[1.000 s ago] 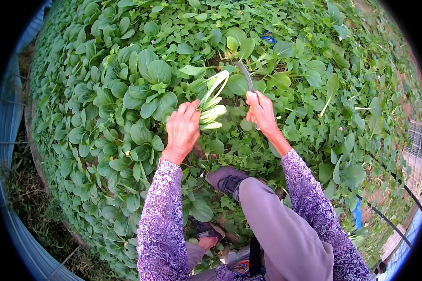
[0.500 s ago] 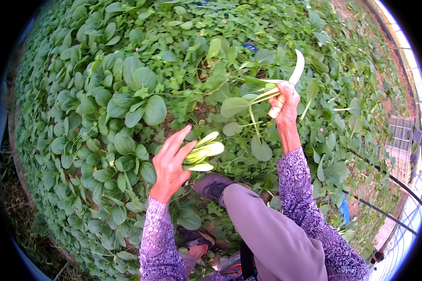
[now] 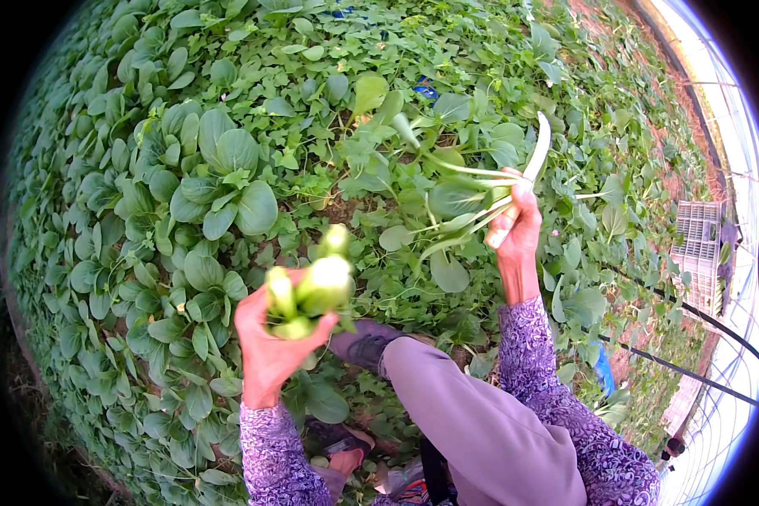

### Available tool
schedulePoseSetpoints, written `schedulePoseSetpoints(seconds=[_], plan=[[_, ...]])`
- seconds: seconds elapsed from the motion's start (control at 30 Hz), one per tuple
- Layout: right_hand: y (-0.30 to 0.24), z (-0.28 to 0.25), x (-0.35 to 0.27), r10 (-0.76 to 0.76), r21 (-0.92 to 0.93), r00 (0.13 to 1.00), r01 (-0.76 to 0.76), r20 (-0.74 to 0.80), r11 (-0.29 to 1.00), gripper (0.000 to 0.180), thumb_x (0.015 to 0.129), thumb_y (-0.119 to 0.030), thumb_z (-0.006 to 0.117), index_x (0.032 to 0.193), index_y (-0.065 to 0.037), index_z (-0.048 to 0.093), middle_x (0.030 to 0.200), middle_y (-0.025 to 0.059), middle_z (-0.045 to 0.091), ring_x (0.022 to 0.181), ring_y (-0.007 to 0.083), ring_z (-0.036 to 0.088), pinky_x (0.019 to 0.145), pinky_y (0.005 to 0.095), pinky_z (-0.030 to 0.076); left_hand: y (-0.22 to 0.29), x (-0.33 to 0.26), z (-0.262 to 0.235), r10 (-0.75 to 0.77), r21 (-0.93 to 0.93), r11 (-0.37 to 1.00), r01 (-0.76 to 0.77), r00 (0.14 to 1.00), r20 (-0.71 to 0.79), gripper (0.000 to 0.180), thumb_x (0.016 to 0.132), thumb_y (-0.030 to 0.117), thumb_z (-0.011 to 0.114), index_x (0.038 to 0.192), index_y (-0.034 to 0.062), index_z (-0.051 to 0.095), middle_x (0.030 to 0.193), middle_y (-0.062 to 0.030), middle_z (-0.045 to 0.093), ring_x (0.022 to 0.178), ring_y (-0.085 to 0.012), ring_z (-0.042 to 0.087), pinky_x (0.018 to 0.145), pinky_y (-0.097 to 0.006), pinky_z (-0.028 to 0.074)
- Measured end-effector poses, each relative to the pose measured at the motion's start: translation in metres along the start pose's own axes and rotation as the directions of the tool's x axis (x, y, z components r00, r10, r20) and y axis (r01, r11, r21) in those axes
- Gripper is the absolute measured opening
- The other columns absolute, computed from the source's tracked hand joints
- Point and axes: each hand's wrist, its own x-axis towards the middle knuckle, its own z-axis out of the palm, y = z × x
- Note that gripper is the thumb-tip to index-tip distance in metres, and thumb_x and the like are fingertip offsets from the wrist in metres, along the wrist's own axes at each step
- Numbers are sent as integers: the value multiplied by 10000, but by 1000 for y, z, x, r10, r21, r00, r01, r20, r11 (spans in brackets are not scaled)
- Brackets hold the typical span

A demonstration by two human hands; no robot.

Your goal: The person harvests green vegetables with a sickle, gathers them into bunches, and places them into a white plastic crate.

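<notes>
My left hand (image 3: 264, 347) is closed around a bok choy (image 3: 323, 285) with its pale stalk bases turned up; motion blurs it. In my right hand (image 3: 521, 229) is a sickle (image 3: 539, 148) with a pale curved blade pointing up and away from me. Pinched along with the sickle are several loose bok choy leaves (image 3: 457, 197), their long pale stems running into my fingers and their blades hanging to the left. Most of the sickle's handle is hidden by my fingers.
Leafy bok choy plants (image 3: 223, 173) grow densely on the left. Low weeds (image 3: 312, 93) cover the ground ahead. A pale plastic crate (image 3: 697, 253) stands at the right, near dark hoses (image 3: 700, 314). My bent knee (image 3: 422, 358) and shoe (image 3: 363, 344) are below my hands.
My left hand has turned and moved left and slightly down, bringing the stalk bases upward. My right hand has lowered a little, and the leaves in it have shifted and fanned out.
</notes>
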Motion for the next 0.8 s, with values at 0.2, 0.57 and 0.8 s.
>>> schedulePoseSetpoints(seconds=[0.2, 0.57, 0.8], plan=[[55, 43, -48, 176, -236, 981, -153, 80, 960, 515, 737, -68, 652, 1194, 41, 442, 780, 95, 618, 537, 134, 591, 477, 246, 502, 14, 16, 45, 368, 292, 833, -470, 865, 341, 391, 581, 140, 744, 943, 50, 627, 1244, -149, 489, 1174, -307, 461, 985, -452, 349], [59, 41, -71, 373, -278, 925, -341, 70, 898, 405, 784, -213, 658, 1100, 10, 538, 885, 84, 626, 673, 116, 598, 595, 247, 502, -12, -10, 57, 312, 481, 753, -449, 887, 341, 454, 570, 124, 741, 999, 79, 599, 1161, -117, 546, 934, -289, 592, 753, -354, 491], [65, 48, -65, 320, -268, 944, -290, 75, 919, 253, 777, -139, 669, 961, 12, 581, 726, 13, 561, 619, 89, 562, 562, 229, 471, 4, -10, 47, 43, 357, 923, -144, 960, 277, 667, 596, 135, 740, 1214, 93, 492, 1023, -137, 612, 903, -320, 600, 765, -363, 483]])
